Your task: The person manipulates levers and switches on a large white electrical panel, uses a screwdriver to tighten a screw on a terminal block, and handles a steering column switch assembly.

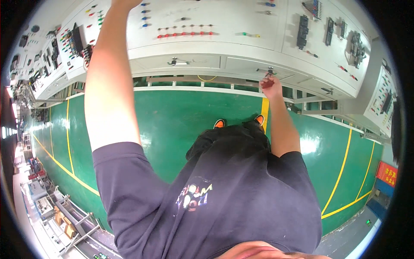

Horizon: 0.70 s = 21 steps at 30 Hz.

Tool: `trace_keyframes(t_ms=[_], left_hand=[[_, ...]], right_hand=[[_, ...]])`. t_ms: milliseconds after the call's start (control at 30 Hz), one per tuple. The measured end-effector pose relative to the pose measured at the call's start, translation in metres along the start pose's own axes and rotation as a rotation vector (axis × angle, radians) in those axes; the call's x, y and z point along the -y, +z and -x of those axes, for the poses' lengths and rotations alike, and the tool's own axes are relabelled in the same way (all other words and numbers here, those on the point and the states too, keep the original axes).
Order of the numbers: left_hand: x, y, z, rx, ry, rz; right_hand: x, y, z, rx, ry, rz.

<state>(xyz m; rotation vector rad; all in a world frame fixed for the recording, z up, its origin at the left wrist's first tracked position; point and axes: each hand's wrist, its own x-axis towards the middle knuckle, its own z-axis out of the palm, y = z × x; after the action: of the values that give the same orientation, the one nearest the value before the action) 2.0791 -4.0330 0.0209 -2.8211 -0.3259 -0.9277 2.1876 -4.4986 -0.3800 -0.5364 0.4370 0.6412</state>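
One right hand (271, 83), fingers pinched on drawer latch (270, 70).

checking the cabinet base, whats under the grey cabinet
Under the grey cabinet a metal frame and a yellow cable show above the green floor. Farther back is hidden.

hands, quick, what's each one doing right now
Left hand: out of view past the top edge, cannot tell.
Right hand: fingers closed on the cabinet door latch.
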Motion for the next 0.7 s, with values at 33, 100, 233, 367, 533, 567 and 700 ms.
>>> trace_keyframes(t_ms=[33,100,233,367,533,567,700], left_hand=[[-0.003,-0.003,0.002,0.000,-0.023,0.004],[-0.006,-0.009,0.002,-0.019,-0.048,0.047],[-0.014,-0.014,0.004,0.028,-0.065,-0.026],[-0.023,-0.012,0.009,-0.075,-0.068,-0.011],[-0.027,-0.011,0.011,-0.132,-0.096,0.077],[-0.028,-0.011,0.012,-0.131,-0.075,0.056],[-0.033,-0.008,0.011,-0.173,-0.096,0.021]], right_hand=[[-0.001,-0.001,0.001,0.011,-0.010,0.019],[-0.004,-0.003,0.001,-0.092,-0.002,0.020],[-0.020,-0.030,0.017,-0.074,-0.012,-0.003],[-0.031,-0.066,0.061,-0.054,-0.072,0.087],[-0.034,-0.101,0.124,-0.124,-0.028,0.164],[-0.038,-0.106,0.134,-0.154,-0.028,0.149],[-0.046,-0.121,0.172,-0.164,-0.021,0.130]])
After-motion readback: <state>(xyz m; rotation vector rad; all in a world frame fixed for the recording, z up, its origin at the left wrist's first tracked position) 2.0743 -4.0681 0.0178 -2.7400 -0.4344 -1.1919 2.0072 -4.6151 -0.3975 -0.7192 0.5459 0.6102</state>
